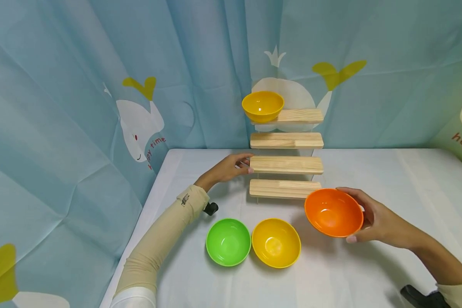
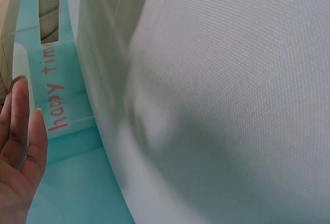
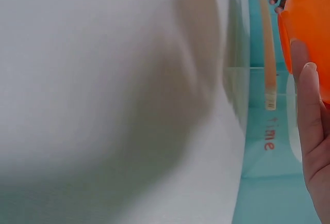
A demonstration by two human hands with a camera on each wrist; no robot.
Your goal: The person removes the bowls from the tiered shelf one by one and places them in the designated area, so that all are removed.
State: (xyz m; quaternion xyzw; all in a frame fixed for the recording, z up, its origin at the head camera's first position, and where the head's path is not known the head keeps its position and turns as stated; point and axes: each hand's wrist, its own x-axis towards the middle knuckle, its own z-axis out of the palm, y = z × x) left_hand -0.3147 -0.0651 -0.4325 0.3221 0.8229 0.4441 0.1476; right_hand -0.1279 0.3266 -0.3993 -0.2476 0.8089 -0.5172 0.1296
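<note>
My right hand (image 1: 385, 222) grips an orange bowl (image 1: 333, 212) by its right side, thumb at the near rim. The bowl is held above the white table, tilted a little, close in front of the lowest step of a wooden tiered rack (image 1: 286, 164). At the rack's left side, my left hand (image 1: 229, 167) holds the end of the second step from the bottom between thumb and fingers. In the left wrist view, fingertips of that hand (image 2: 20, 131) meet the board's end. A yellow bowl (image 1: 262, 107) sits on the left part of the top step.
Side by side on the white table (image 1: 373, 273), a green bowl (image 1: 228, 242) and another yellow bowl (image 1: 276, 243) stand in front of the rack. A light blue curtain (image 1: 211, 77) with whale prints hangs behind and along the left side.
</note>
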